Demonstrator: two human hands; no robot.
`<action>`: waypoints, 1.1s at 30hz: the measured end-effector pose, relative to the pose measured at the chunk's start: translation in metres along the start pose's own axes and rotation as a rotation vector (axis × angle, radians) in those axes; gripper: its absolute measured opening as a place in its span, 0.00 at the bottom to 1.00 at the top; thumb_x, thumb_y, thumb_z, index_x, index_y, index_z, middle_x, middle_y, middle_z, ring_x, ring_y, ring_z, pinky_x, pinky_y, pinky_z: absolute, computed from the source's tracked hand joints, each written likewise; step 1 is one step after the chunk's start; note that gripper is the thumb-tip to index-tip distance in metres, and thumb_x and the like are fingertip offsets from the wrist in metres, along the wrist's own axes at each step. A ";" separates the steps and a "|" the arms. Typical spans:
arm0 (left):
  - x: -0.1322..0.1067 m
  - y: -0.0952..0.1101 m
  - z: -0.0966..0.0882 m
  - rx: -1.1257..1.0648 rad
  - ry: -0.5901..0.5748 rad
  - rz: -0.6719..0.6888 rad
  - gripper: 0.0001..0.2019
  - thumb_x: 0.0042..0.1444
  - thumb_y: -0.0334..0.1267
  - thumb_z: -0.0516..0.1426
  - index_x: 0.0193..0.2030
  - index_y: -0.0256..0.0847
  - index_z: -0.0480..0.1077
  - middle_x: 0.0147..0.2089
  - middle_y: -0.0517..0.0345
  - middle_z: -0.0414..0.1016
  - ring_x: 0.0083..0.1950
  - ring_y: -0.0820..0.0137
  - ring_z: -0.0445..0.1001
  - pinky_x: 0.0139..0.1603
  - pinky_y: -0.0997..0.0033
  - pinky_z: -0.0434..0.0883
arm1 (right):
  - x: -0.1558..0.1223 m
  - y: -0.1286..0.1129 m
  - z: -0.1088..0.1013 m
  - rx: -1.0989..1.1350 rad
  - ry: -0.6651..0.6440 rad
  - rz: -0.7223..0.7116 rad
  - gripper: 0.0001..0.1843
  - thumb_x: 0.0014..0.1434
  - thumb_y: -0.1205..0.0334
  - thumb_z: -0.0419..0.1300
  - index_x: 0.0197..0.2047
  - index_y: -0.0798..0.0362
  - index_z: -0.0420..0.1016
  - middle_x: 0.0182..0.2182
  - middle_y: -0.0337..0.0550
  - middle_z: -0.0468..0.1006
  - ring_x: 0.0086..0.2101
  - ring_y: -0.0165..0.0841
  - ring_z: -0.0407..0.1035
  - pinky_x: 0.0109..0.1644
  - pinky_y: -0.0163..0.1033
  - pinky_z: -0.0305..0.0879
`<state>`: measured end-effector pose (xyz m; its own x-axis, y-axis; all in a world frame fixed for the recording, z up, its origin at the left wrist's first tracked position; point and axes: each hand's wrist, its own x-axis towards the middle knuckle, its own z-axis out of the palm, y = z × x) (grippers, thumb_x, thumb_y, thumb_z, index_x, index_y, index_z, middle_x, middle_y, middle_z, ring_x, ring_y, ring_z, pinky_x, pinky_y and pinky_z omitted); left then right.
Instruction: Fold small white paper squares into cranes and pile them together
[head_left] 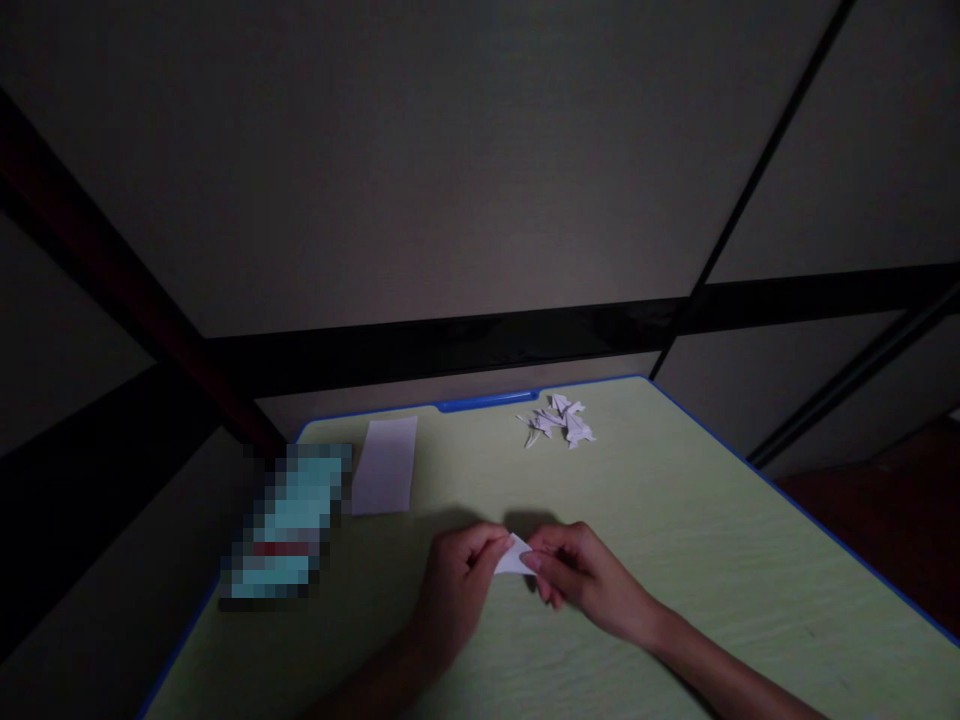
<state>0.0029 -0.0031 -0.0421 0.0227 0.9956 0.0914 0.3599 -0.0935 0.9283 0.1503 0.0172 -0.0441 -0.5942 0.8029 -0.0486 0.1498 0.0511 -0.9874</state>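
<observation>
Between my two hands is a small folded piece of white paper, held just above the middle of the table. My left hand pinches its left side between thumb and fingers. On the other side, my right hand grips the right edge, thumb on top. The fingers cover much of the paper, so its full shape is hidden. Several folded white paper figures lie in a loose cluster farther back, beyond my right hand.
A white paper sheet lies flat at the back left. Beside it, a blurred-out flat teal object rests near the left edge. The pale table has a blue rim and a blue recess at the back, close to panelled doors.
</observation>
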 end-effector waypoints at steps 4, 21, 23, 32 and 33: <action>0.003 0.000 -0.001 -0.001 0.102 -0.075 0.14 0.41 0.36 0.54 0.12 0.38 0.54 0.13 0.69 0.46 0.17 0.79 0.48 0.18 0.78 0.49 | 0.000 -0.002 0.000 0.024 0.040 -0.011 0.17 0.52 0.54 0.51 0.20 0.57 0.63 0.14 0.34 0.63 0.15 0.22 0.56 0.19 0.28 0.52; 0.001 -0.003 -0.005 0.063 -0.276 -0.020 0.13 0.46 0.37 0.50 0.15 0.39 0.50 0.16 0.68 0.47 0.20 0.78 0.49 0.20 0.77 0.49 | -0.001 -0.004 -0.005 -0.048 0.132 -0.050 0.16 0.53 0.54 0.49 0.22 0.57 0.62 0.17 0.34 0.56 0.20 0.24 0.51 0.22 0.30 0.47; -0.001 -0.001 -0.005 0.066 -0.312 -0.004 0.13 0.47 0.37 0.49 0.16 0.39 0.50 0.17 0.67 0.47 0.20 0.78 0.49 0.20 0.77 0.49 | -0.003 -0.005 -0.003 -0.122 0.132 -0.064 0.15 0.54 0.56 0.48 0.22 0.57 0.61 0.18 0.34 0.56 0.21 0.25 0.51 0.23 0.30 0.48; -0.001 -0.002 -0.002 0.176 -0.322 0.019 0.14 0.51 0.37 0.45 0.16 0.38 0.56 0.16 0.65 0.54 0.21 0.77 0.56 0.23 0.77 0.53 | -0.001 -0.003 0.003 -0.170 0.180 -0.076 0.14 0.53 0.57 0.49 0.22 0.56 0.59 0.18 0.34 0.56 0.21 0.25 0.51 0.23 0.30 0.49; -0.002 -0.003 -0.002 0.181 -0.298 0.020 0.14 0.51 0.37 0.45 0.16 0.38 0.56 0.16 0.65 0.54 0.21 0.77 0.56 0.23 0.77 0.53 | -0.001 -0.002 0.003 -0.149 0.198 -0.049 0.14 0.53 0.56 0.50 0.21 0.56 0.58 0.17 0.33 0.55 0.21 0.25 0.50 0.22 0.30 0.48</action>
<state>0.0002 -0.0045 -0.0440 0.2935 0.9556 -0.0253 0.5156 -0.1360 0.8460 0.1481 0.0150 -0.0429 -0.4395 0.8972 0.0435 0.2482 0.1678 -0.9541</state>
